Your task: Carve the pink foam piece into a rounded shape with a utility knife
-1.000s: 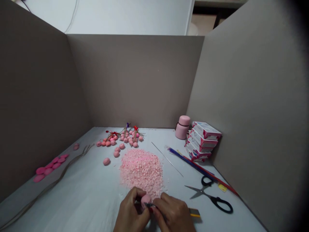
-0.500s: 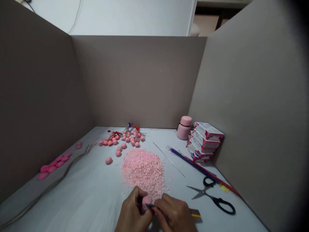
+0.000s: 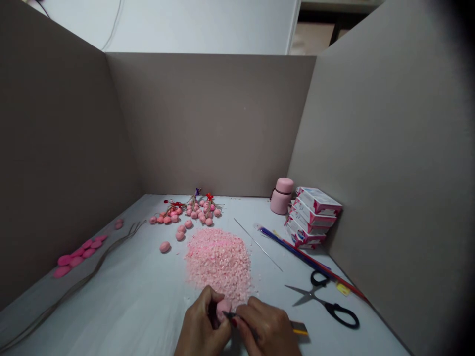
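Observation:
A small pink ball [image 3: 223,307] is pinched between the thumb and fingers of my left hand [image 3: 204,321]. My right hand [image 3: 265,324] grips a utility knife [image 3: 300,328], whose dark and yellow handle sticks out on the right side of the hand. Its dark blade tip touches the ball's near right side. Just beyond both hands lies a heap of pink shavings [image 3: 218,259]. Several finished-looking pink balls [image 3: 165,246] rest to the left of the heap.
Scissors [image 3: 311,294] lie open on the right, near blue and red strips [image 3: 293,249]. A thin metal rod [image 3: 258,244] lies beside the heap. Stacked boxes [image 3: 313,215] and a pink flask [image 3: 281,196] stand behind. Pink discs [image 3: 76,260] and long cords [image 3: 96,272] lie left; grey panels surround the table.
The view has shifted slightly. The ball has turned a little in my left hand, and the blade stays against it. Both hands keep their grip.

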The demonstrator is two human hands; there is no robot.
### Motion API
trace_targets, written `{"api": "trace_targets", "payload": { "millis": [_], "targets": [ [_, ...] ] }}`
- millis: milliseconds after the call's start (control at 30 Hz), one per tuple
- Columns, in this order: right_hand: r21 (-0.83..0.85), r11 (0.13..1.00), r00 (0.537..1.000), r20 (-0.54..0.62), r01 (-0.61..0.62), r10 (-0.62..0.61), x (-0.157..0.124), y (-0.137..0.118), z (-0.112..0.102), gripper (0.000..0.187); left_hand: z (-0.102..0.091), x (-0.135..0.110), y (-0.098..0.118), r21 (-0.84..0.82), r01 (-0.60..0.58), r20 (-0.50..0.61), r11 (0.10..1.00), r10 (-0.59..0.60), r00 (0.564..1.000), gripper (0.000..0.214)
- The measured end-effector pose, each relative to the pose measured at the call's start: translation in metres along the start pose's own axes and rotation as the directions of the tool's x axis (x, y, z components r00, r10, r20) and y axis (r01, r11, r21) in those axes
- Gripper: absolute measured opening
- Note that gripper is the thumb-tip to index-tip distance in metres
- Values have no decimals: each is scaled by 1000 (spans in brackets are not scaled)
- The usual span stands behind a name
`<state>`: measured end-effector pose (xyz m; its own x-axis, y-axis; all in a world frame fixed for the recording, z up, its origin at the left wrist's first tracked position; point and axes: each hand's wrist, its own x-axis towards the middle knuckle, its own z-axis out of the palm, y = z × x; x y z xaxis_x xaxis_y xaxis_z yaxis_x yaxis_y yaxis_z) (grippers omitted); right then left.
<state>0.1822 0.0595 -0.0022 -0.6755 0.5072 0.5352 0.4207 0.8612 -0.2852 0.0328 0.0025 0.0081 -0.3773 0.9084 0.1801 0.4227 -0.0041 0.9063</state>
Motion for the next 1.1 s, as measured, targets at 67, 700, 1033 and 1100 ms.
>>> {"api": "trace_targets", "payload": {
  "millis": [67, 700, 1033, 1100],
  "targets": [
    [-10, 1000, 1000, -6, -5, 5, 0, 0, 0, 37, 0, 0, -2, 2, -12, -8, 1000, 12, 1000, 5],
    [17, 970, 966, -88, -241, 242, 4, 13, -6, 44, 7, -4, -6, -96, 52, -11, 994, -53, 999, 13],
    [148, 988, 999, -2, -44, 45, -1, -1, 1, 42, 5, -3, -11, 6, -41, -34, 999, 41, 999, 5],
    [138, 990, 999, 6, -39, 39, -1, -2, 1, 43, 6, -3, -11, 21, -49, -34, 999, 49, 998, 6]
  ]
}}
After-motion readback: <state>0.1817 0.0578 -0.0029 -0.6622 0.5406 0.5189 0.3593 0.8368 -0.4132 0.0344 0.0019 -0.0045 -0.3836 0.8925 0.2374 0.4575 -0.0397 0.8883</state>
